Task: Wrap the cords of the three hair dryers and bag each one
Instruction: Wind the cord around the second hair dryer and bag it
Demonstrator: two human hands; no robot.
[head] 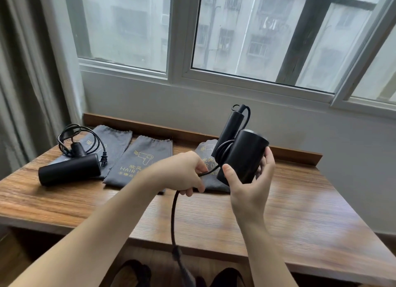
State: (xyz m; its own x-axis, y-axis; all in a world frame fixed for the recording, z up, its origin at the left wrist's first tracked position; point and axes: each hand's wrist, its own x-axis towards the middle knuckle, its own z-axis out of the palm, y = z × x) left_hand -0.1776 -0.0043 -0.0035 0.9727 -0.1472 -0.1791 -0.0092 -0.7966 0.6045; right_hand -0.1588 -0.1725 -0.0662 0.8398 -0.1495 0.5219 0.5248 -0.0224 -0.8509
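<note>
The right hand [250,179] grips the black hair dryer [242,156] above the tabletop [300,211]; the left hand [184,173] pinches its cord [174,214]. Slack below could let the loops slip off the handle.

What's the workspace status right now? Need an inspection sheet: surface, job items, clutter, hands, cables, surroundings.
Surface: wooden table with a raised back edge, under a window.
Job's things: held hair dryer raised above the table, cord partly wound at the handle; second hair dryer lying at the left, cord loose; three grey bags lying flat; the right bag looks filled, contents not visible.
Clutter: nothing seen.
Hands: left hand pinches the cord; right hand holds the dryer body, fingers round it.
Cables: held cord hangs below the table edge, its end blurred; loose cord with plug on the left bag.
Surroundings: window, curtain at the left.
</note>
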